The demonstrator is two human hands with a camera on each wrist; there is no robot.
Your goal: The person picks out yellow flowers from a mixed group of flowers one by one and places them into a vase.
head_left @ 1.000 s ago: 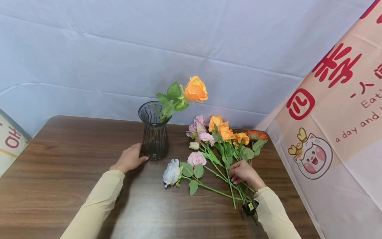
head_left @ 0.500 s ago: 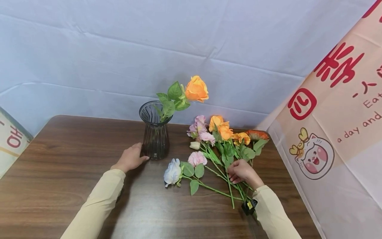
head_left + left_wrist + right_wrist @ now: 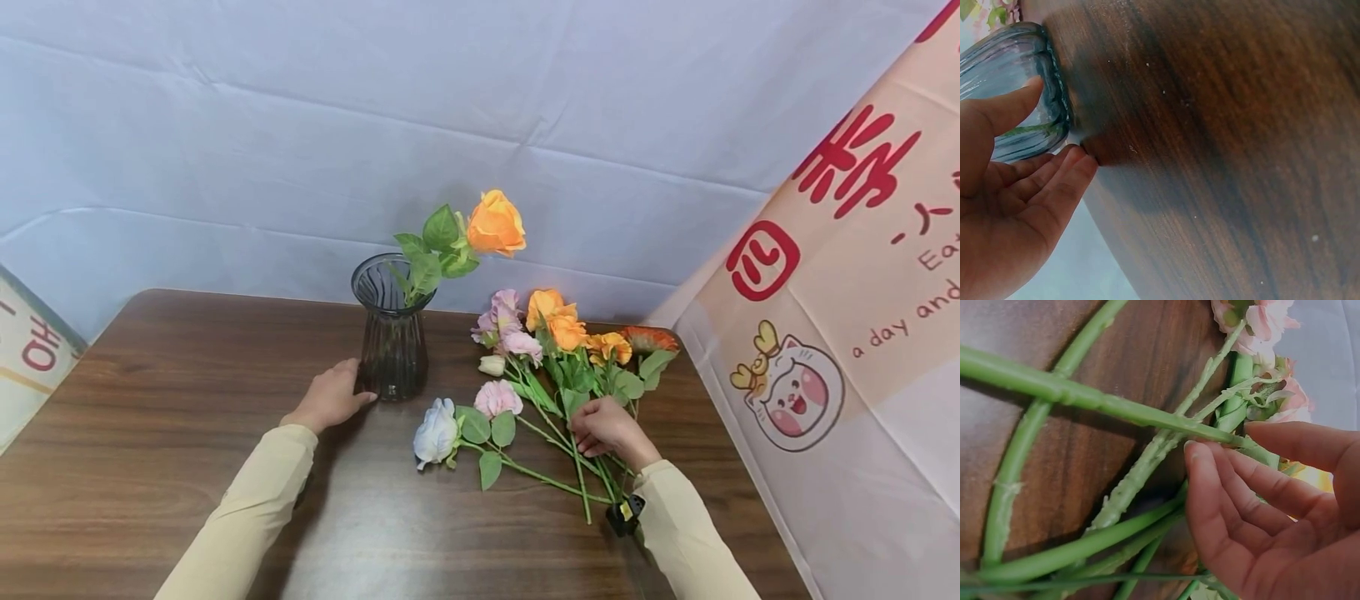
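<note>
In the head view a ribbed grey glass vase (image 3: 393,354) stands upright, with one orange rose (image 3: 497,223) leaning right out of its mouth. My left hand (image 3: 330,396) holds the vase low on its left side; the left wrist view has the thumb on one side of the glass and the fingers on the other. Thumb and forefinger of my right hand (image 3: 611,429) pinch a green flower stem (image 3: 1116,406). Several loose flowers lie around it, among them orange blooms (image 3: 566,332), a pink flower (image 3: 498,399) and a pale blue rose (image 3: 436,432). Leaves hide which bloom the pinched stem bears.
Crossing stems (image 3: 1129,487) lie beneath the pinched one on the brown wooden table (image 3: 172,400). Pale cloth (image 3: 300,125) hangs behind the table. A printed banner (image 3: 885,333) flanks the right edge. A black device (image 3: 626,515) sits at the right wrist.
My right hand has shifted slightly left and its fingertips now close on the stem. The left hand and the vase have stayed in place.
</note>
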